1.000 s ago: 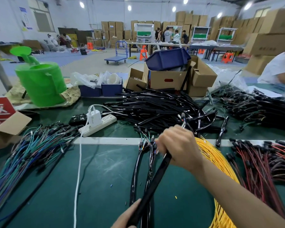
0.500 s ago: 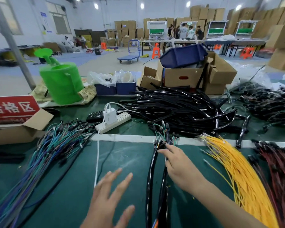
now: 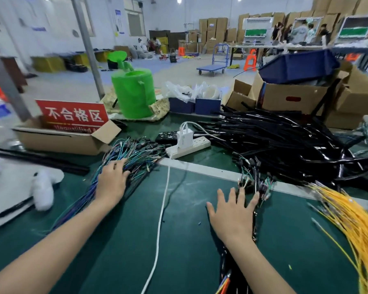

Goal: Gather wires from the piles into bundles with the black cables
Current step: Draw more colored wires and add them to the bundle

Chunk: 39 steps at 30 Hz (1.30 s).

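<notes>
On the green table, my left hand (image 3: 111, 181) lies on the pile of blue and green wires (image 3: 134, 154) at the left, its fingertips among the strands. With spread, straight fingers, my right hand (image 3: 234, 213) rests on the black cable bundle (image 3: 254, 219) running toward me. That bundle's thin coloured wire ends (image 3: 254, 181) fan out just past my fingertips. A big heap of black cables (image 3: 285, 143) fills the far right. Yellow wires (image 3: 353, 219) lie at the right edge.
A white power strip (image 3: 188, 147) with a charger sits between the piles; its white cord (image 3: 162, 217) runs toward me. A cardboard box with a red sign (image 3: 72, 114), a green watering can (image 3: 134, 94) and brown boxes (image 3: 293, 98) line the far side.
My left hand has reached out to the left onto the blue-green wire pile. My right hand has laid the black bundle down and now rests flat on it. The view has swung left.
</notes>
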Motion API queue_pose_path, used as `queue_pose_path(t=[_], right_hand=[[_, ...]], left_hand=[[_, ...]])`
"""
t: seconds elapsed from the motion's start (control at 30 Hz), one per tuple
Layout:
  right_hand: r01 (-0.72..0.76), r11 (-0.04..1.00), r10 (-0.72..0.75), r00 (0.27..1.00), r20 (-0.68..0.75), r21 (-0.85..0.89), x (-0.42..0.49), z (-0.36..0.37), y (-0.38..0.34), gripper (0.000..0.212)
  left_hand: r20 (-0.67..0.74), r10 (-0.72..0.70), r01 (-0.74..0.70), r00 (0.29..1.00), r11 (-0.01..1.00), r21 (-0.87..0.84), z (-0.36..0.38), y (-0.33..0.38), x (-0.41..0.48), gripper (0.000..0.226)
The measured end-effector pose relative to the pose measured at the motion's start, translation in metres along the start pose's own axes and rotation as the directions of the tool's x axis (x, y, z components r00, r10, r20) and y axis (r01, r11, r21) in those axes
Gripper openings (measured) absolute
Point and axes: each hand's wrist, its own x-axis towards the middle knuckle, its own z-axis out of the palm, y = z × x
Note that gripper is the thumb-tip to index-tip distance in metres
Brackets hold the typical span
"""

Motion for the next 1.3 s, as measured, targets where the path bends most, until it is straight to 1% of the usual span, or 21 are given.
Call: queue_pose_path(t=[0.03, 0.1, 0.23, 0.27, 0.37, 0.4, 0.43, 0.5, 0.57, 0.6, 0.67, 0.7, 0.77, 0.83, 0.87, 1.03, 1.1, 1.17, 1.2, 1.23, 1.3], right_hand=[[0.002, 1.0, -0.002, 1.0, -0.004, 0.008, 0.0, -0.001, 0.0, 0.065], [0.007, 1.0, -0.007, 1.0, -0.011, 0.023, -0.001, -0.001, 0.001, 0.065], [0.012, 0.999, -0.011, 0.999, -0.031, 0.043, -0.001, 0.0, 0.0, 0.065], [0.014, 0.999, -0.012, 0.999, -0.035, 0.044, -0.001, 0.001, 0.0, 0.065], [0.017, 0.999, -0.014, 0.998, -0.059, 0.037, -0.001, 0.002, 0.0, 0.064], [0.017, 0.999, -0.014, 0.998, -0.064, 0.037, -0.002, 0.002, 0.001, 0.063], [0.017, 0.999, -0.015, 0.998, -0.069, 0.038, -0.002, 0.002, 0.001, 0.063], [0.022, 0.999, -0.019, 0.997, -0.073, 0.036, -0.002, 0.001, 0.001, 0.062], [0.026, 0.999, -0.023, 0.997, -0.073, 0.038, -0.002, 0.001, 0.001, 0.062], [0.026, 0.999, -0.023, 0.997, -0.074, 0.043, -0.002, 0.001, 0.001, 0.062], [0.028, 0.998, -0.024, 0.997, -0.074, 0.048, -0.002, 0.001, 0.001, 0.062], [0.027, 0.998, -0.024, 0.997, -0.074, 0.05, -0.002, 0.002, 0.001, 0.062], [0.027, 0.998, -0.022, 0.997, -0.078, 0.054, -0.002, 0.002, 0.002, 0.061], [0.028, 0.998, -0.023, 0.997, -0.078, 0.058, -0.003, 0.002, 0.002, 0.06], [0.03, 0.998, -0.025, 0.996, -0.08, 0.062, -0.003, 0.001, 0.002, 0.06], [0.043, 0.995, -0.035, 0.995, -0.088, 0.091, -0.005, -0.001, 0.002, 0.058], [0.046, 0.994, -0.037, 0.995, -0.091, 0.102, -0.005, -0.001, 0.003, 0.057], [0.047, 0.993, -0.036, 0.995, -0.093, 0.113, -0.005, -0.002, 0.002, 0.056], [0.046, 0.992, -0.035, 0.995, -0.095, 0.12, -0.005, -0.002, 0.002, 0.056], [0.046, 0.991, -0.034, 0.995, -0.097, 0.124, -0.005, -0.002, 0.003, 0.055], [0.044, 0.992, -0.032, 0.994, -0.103, 0.121, -0.005, -0.001, 0.003, 0.053]], left_hand=[[-0.016, -0.008, 0.007, 1.0, 1.0, -0.014, -0.004, -0.005, 0.001, 0.035], [0.005, -0.003, 0.003, 1.0, 1.0, -0.016, -0.01, -0.014, 0.003, 0.025], [0.033, 0.033, -0.033, 0.999, 0.999, 0.008, -0.023, -0.021, 0.01, 0.015], [0.046, 0.037, -0.04, 0.998, 0.998, 0.051, -0.025, -0.023, 0.011, 0.015], [0.169, 0.005, -0.06, 0.986, 0.945, 0.323, -0.031, -0.02, 0.01, 0.017], [0.194, -0.014, -0.053, 0.981, 0.942, 0.332, -0.033, -0.02, 0.011, 0.014], [0.204, -0.027, -0.033, 0.979, 0.957, 0.287, -0.035, -0.019, 0.013, 0.011], [0.158, -0.063, 0.045, 0.985, 0.992, 0.116, -0.039, -0.021, 0.016, 0.004], [0.11, -0.074, 0.076, 0.991, 0.997, -0.014, -0.042, -0.021, 0.02, 0.007], [0.122, -0.09, 0.102, 0.988, 0.99, -0.094, -0.043, -0.021, 0.023, 0.011], [0.203, -0.15, 0.199, 0.968, 0.947, -0.251, -0.043, -0.018, 0.027, 0.015], [0.238, -0.174, 0.239, 0.956, 0.93, -0.28, -0.043, -0.017, 0.029, 0.016], [0.262, -0.188, 0.245, 0.947, 0.948, -0.203, -0.042, -0.015, 0.031, 0.021], [0.214, -0.182, 0.196, 0.96, 0.979, -0.046, -0.039, -0.014, 0.032, 0.034], [0.179, -0.173, 0.174, 0.969, 0.985, 0.006, -0.038, -0.014, 0.033, 0.036], [0.085, -0.085, 0.081, 0.993, 0.995, 0.052, -0.035, -0.007, 0.037, 0.023], [-0.046, -0.074, 0.072, 0.996, 0.997, -0.033, -0.042, -0.004, 0.04, 0.021], [-0.229, -0.087, 0.039, 0.97, 0.978, -0.207, -0.057, -0.005, 0.043, 0.02], [-0.297, -0.127, 0.025, 0.946, 0.946, -0.324, -0.067, -0.006, 0.046, 0.018], [-0.348, -0.184, 0.007, 0.919, 0.892, -0.453, -0.079, -0.005, 0.048, 0.016], [-0.436, -0.307, -0.058, 0.846, 0.761, -0.647, -0.108, -0.008, 0.055, 0.018]])
